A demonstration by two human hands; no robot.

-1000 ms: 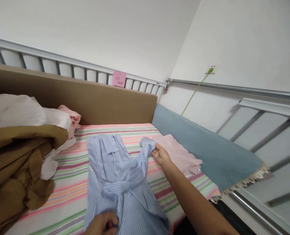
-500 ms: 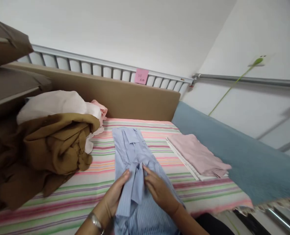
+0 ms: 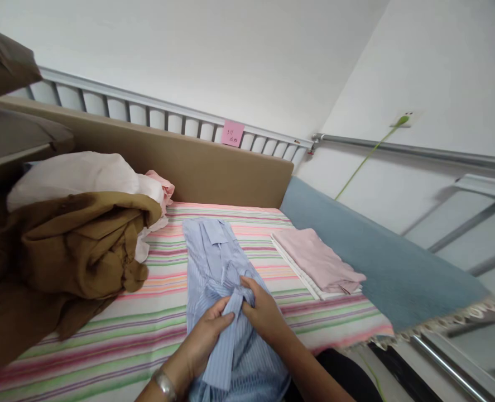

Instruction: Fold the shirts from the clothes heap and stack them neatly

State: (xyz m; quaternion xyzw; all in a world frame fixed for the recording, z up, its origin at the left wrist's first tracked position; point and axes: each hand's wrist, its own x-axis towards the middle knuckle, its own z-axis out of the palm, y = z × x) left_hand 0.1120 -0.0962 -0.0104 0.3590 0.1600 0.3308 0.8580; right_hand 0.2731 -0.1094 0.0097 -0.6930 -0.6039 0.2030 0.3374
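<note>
A light-blue striped garment [image 3: 199,251] lies lengthwise on the striped bed cover, its lower part close to me. From its middle comes a fabric tie [image 3: 221,360] in the same cloth, gathered at a knot or loop. My left hand [image 3: 205,335], with a silver-coloured watch or bracelet at the wrist, pinches this tie between thumb and fingers. On the other side my right hand [image 3: 262,312] is closed on the gathered part of the tie, a finger at the knot. Part of the knot is hidden by my fingers.
To the left are a heap of brown cloth [image 3: 83,245], white cloth [image 3: 80,176] and stacked brown boxes or bags [image 3: 17,134]. Folded pink cloth [image 3: 318,259] lies on white cloth at the right. A brown board [image 3: 230,173] and blue padding [image 3: 356,234] border the bed.
My left hand now grips the tie with its thumb over it, and the hanging end is pulled narrower. My right hand stays at the knot. The view has shifted slightly right.
</note>
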